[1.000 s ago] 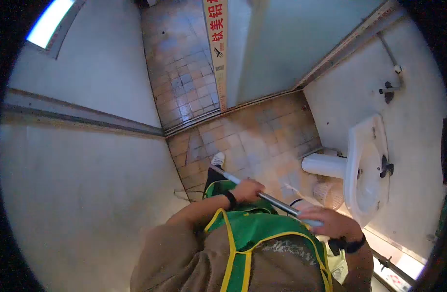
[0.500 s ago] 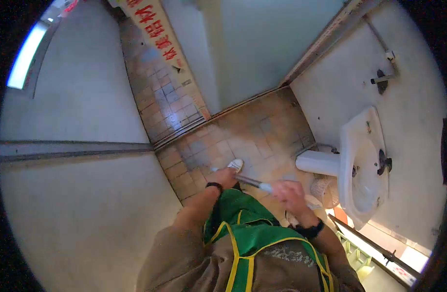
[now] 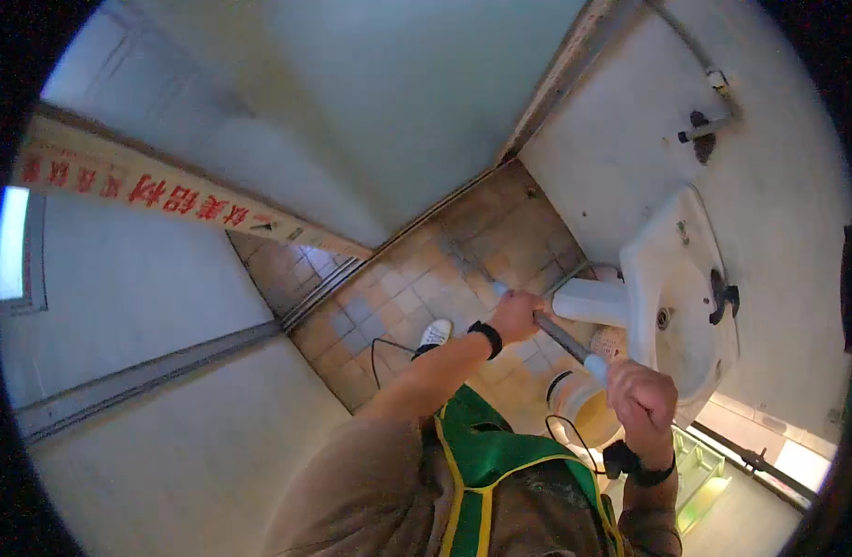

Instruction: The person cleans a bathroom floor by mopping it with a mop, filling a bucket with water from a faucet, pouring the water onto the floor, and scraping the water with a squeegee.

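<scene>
A long grey pole with pale sections runs from lower right to upper left, gripped by both my hands. My left hand is wrapped round its middle, near the sink pedestal. My right hand closes round the pole's near end, beside the sink basin. Beyond my left hand the pole reaches over the tiled floor, where its far end is blurred and I cannot make it out. Below my right forearm's side stands a white bucket with a yellowish inside.
A white pedestal sink stands at the right wall, with a pipe above. A door panel edged by a printed strip stands at upper left. Behind the bucket is a wicker-like basket. A green rack sits lower right.
Both hands have moved right with the pole, which now points further forward across the floor. My view has turned, and the bucket shows more fully.
</scene>
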